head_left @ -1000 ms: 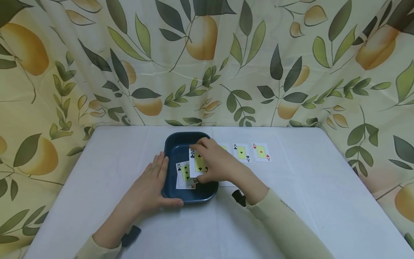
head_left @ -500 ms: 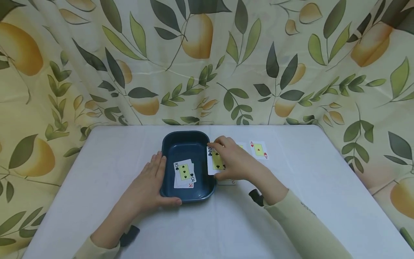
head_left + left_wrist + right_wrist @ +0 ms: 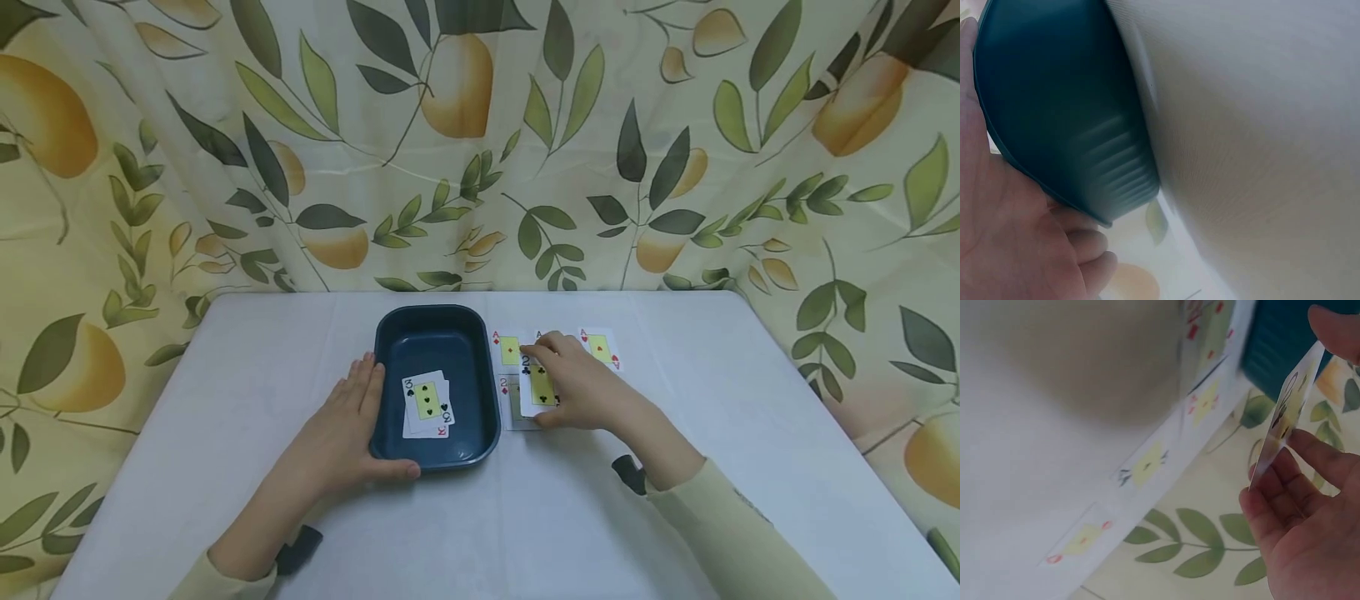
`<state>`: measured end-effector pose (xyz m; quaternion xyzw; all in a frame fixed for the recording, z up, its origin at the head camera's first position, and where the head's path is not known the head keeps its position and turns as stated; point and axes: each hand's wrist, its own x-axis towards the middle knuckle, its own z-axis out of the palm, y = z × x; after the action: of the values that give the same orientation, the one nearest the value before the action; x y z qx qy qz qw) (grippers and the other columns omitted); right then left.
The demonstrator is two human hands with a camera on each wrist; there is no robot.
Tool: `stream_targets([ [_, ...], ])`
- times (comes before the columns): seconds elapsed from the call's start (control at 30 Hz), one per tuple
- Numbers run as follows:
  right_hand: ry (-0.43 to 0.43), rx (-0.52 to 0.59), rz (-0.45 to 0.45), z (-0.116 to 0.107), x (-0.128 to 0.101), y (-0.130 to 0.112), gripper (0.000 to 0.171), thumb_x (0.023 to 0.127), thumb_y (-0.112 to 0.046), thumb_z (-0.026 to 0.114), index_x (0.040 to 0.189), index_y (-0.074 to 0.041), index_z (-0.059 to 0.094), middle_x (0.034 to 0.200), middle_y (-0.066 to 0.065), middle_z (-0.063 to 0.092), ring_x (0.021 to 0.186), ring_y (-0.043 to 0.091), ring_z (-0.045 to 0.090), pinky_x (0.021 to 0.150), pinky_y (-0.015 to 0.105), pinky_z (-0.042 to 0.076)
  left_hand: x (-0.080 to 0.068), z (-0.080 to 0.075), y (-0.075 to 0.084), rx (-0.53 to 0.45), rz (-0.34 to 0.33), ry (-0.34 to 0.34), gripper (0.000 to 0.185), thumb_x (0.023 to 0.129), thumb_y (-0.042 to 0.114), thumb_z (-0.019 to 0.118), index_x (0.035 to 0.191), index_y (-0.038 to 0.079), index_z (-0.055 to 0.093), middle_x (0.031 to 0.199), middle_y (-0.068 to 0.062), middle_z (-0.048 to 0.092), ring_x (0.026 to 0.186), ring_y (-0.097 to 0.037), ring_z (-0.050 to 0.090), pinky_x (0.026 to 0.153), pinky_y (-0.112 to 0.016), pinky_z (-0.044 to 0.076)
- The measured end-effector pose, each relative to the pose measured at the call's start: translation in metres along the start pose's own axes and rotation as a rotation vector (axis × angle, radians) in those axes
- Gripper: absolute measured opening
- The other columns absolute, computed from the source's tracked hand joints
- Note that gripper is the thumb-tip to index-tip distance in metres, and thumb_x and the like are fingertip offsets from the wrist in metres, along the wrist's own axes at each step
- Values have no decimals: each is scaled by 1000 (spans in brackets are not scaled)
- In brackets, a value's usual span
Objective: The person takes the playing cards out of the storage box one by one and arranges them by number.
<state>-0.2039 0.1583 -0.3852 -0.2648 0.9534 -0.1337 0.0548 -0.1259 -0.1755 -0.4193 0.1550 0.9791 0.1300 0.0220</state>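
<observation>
Head view, nearest first: the left hand (image 3: 341,429) rests flat-fingered against the near left side of the dark blue tray (image 3: 390,333), thumb along its front rim, just as it did a second ago. Inside the tray lies a small stack topped by the three of spades (image 3: 426,398). The right hand (image 3: 581,387) has carried the two of clubs (image 3: 538,385) out of the tray and rightward over the white table (image 3: 247,375); it now pinches the card between thumb and fingers just above a red two (image 3: 507,392) (partly covered) lying right of the tray. Farther back sits the row of aces: the ace of diamonds (image 3: 507,349), a middle ace mostly hidden by fingers, and the ace of hearts (image 3: 599,347). Judging by this shift, the club two is being sorted out beneath the aces, not yet released.
</observation>
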Motion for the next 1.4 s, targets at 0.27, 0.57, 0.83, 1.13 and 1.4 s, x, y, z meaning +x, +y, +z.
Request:
stream_targets([
  [0.27, -14, -22, 37, 9, -9, 24, 96, 63, -30, 94, 146, -10, 51, 134, 11, 50, 118, 26, 47, 99, 42, 51, -1, 0, 0, 4, -5, -1, 146, 58, 93, 62, 159, -1, 11, 167, -19, 2, 154, -36, 6, 121, -53, 19],
  [0.57, -66, 3, 95, 17, -15, 39, 96, 62, -28, 95, 145, -8, 51, 132, 10, 51, 110, 25, 48, 94, 39, 51, 0, 1, -1, -13, 6, 2, 145, 59, 91, 64, 158, -1, 12, 167, -19, 2, 154, -36, 6, 122, -53, 18],
  [0.83, -117, 6, 115, 22, -17, 44, 96, 66, -28, 93, 148, -9, 48, 135, 11, 50, 111, 24, 48, 94, 40, 51, 0, 1, 0, -8, 4, 2, 145, 60, 91, 64, 158, -1, 12, 167, -19, 2, 154, -36, 5, 122, -52, 18],
  [1.13, -127, 7, 120, 23, -16, 43, 96, 67, -30, 90, 150, -13, 46, 137, 9, 48, 112, 23, 47, 91, 38, 51, -1, 1, 0, -9, -6, 8, 145, 58, 92, 64, 158, -1, 13, 167, -19, 3, 154, -36, 5, 122, -52, 19],
  [1.4, -74, 36, 26, 8, -5, 18, 93, 69, -36, 89, 149, -15, 47, 140, 10, 48, 122, 27, 48, 96, 45, 53, 0, 2, -2, -6, -10, 0, 146, 59, 92, 64, 159, 0, 11, 167, -17, 1, 154, -35, 4, 122, -52, 18],
])
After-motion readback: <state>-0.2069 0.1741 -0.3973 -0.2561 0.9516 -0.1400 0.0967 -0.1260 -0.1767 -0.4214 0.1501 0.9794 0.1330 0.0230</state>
